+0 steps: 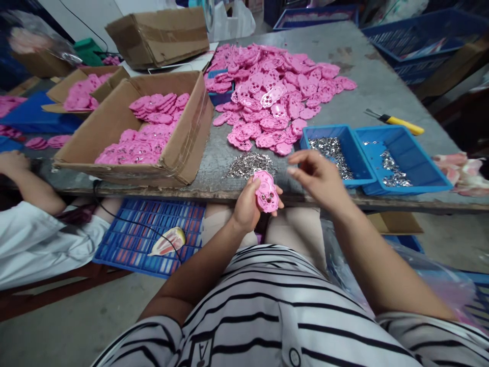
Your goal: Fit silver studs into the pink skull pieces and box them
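Left hand [246, 204] at lower centre of the frame, fingers wrapped around a pink plastic piece [266, 191], held just off the near tabletop [362, 71] edge. Right hand [315, 176] just right of it, fingers loosely curled, thumb and fingertips close together; can't tell if it pinches anything. Just beyond: loose pile of small metal parts [249, 164], then two blue trays [405, 158] with more of them at right. Cardboard box [183, 148] of pink pieces at left. Big pink heap [275, 86] upper centre. Yellow-handled knife [397, 121] far right.
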Demonstrator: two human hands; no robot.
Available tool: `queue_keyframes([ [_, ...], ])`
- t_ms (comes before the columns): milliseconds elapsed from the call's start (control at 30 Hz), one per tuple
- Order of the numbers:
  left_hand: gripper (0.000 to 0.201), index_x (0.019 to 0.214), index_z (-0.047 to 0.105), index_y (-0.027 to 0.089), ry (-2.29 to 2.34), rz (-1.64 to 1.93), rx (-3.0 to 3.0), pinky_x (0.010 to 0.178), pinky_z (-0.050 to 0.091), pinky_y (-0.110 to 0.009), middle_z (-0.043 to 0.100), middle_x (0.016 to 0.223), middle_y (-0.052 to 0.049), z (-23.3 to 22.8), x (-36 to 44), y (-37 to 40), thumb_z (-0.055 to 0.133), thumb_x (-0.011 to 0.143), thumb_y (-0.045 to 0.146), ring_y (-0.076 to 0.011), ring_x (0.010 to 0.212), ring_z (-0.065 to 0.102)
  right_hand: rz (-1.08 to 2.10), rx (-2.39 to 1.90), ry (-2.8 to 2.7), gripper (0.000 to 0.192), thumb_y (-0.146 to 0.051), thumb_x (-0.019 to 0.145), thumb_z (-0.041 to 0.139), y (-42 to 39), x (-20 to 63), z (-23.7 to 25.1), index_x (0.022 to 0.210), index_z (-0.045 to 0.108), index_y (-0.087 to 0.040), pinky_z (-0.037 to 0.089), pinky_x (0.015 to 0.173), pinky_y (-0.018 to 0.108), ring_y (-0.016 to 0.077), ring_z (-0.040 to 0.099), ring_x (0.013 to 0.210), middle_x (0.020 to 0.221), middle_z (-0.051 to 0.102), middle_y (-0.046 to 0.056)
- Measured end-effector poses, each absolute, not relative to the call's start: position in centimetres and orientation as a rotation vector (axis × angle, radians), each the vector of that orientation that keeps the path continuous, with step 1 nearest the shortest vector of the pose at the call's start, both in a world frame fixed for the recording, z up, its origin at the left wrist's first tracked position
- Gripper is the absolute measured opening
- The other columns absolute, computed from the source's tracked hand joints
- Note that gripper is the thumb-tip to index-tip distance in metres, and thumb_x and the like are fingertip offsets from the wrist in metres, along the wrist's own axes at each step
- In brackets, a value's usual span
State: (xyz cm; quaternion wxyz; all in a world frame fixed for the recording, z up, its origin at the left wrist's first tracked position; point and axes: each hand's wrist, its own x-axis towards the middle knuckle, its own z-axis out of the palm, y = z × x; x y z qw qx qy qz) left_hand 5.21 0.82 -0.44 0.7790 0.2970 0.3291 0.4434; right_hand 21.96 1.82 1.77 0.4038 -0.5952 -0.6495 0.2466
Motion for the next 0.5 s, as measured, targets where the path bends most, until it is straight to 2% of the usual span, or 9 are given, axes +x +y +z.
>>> queue_keyframes([
  [67,0.036,0.094,0.046,0.020,0.712,0.940,0.709,0.043,0.045,-0.022,0.066,0.073,-0.001,-0.3,4.9,0.6,0.066,0.067,0.033,-0.0170,0.059,0.066,0.377,-1.728,-1.562,0.021,-0.035,0.086,0.059,3.5,24.4,2.6,0.101,0.065,-0.021,0.046,0.078,0.035,0.0218,0.060,0.091,0.105,0.066,0.008],
  [133,0.044,0.097,0.044,0.020,0.719,0.919,0.757,0.044,0.046,-0.022,0.067,0.076,0.000,-0.2,4.6,0.5,0.066,0.059,0.021,-0.0167,0.058,0.066,0.207,-2.009,-1.580,0.022,-0.031,0.084,0.062,5.0,26.6,3.1,0.101,0.067,-0.018,0.045,0.078,0.037,0.0249,0.061,0.092,0.103,0.067,0.011],
  [267,0.046,0.099,0.044,0.020,0.719,0.898,0.813,0.047,0.050,-0.024,0.067,0.080,0.000,-0.3,4.5,0.3,0.062,0.057,0.014,-0.0170,0.061,0.068,0.373,-2.556,-1.816,0.016,-0.024,0.076,0.068,6.8,28.6,2.5,0.089,0.073,-0.016,0.046,0.074,0.037,0.0315,0.066,0.093,0.097,0.070,0.016],
  [500,0.046,0.098,0.043,0.020,0.752,0.885,0.840,0.047,0.050,-0.023,0.069,0.078,-0.001,-0.4,4.7,0.4,0.065,0.058,0.016,-0.0161,0.060,0.067,0.359,-2.682,-1.878,0.028,-0.023,0.083,0.055,6.6,28.2,1.2,0.101,0.074,-0.012,0.049,0.078,0.037,0.0324,0.067,0.101,0.108,0.071,0.022],
])
